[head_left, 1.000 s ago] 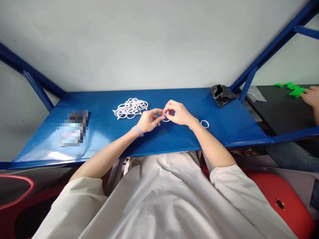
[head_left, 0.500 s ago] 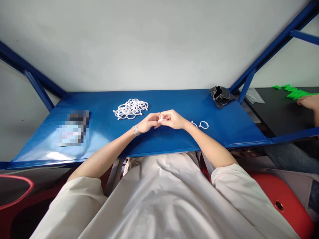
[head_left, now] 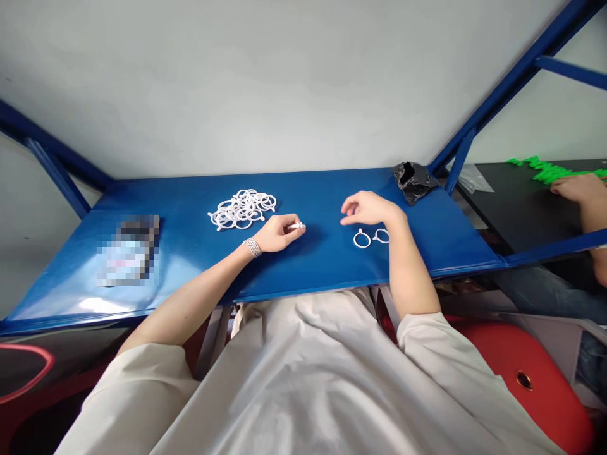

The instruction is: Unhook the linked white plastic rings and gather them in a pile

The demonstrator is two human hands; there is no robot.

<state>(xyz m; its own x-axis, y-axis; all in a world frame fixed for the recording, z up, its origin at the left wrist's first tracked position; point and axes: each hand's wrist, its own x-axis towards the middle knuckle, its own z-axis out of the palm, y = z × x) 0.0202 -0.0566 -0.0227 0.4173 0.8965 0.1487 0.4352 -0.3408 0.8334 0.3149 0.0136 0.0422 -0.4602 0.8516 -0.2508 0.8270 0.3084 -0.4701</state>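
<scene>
At the left of the blue table (head_left: 313, 268) there is a blurred flat item (head_left: 128, 249). More to the right, toward the far edge, lies a pile of white rings (head_left: 244, 207). Just beside it, on the near right side, my left hand (head_left: 275, 234) has its fingers closed on a small white piece (head_left: 298, 225). Further right, my right hand (head_left: 372, 208) has its fingers open and slightly bent. Two loose rings (head_left: 360, 232) lie on the near side of it, and a black bag (head_left: 414, 184) at the far right.
</scene>
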